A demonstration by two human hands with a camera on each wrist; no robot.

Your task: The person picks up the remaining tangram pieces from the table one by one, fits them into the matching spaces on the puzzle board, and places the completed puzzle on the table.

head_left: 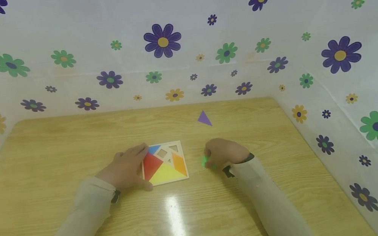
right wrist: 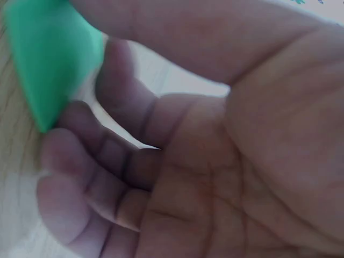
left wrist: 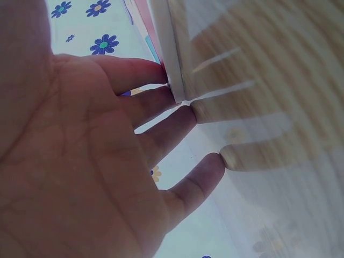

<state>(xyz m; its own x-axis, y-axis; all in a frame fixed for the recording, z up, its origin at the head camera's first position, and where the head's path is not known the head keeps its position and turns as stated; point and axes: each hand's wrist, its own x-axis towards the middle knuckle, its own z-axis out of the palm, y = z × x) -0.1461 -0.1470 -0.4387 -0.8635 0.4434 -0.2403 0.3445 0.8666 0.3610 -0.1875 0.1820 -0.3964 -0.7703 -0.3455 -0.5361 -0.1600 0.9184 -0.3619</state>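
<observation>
**Green piece in the fingers at three o'clock of the board**

The wooden board (head_left: 170, 155) lies on the table (head_left: 75, 144), a square opening (head_left: 162, 153) at its twelve o'clock and a triangular opening (head_left: 174, 148) toward half past one. At nine, the left hand (head_left: 127, 169) rests against the edge, fingers spread and nearly straight. At three, the right hand (head_left: 225, 152) has its fingers bent in and seems to pinch the green piece (head_left: 204, 161). A purple triangle (head_left: 204, 119) lies near two o'clock, apart from both hands.

The step looks like picking up the green piece; the next move probably calls for turning it to suit an opening, though its full outline is hidden.

The right-wrist view shows a broad green face where the head view gives scraps. The left-wrist view alone shows two fingertips meeting the board's side and two the table.
</observation>
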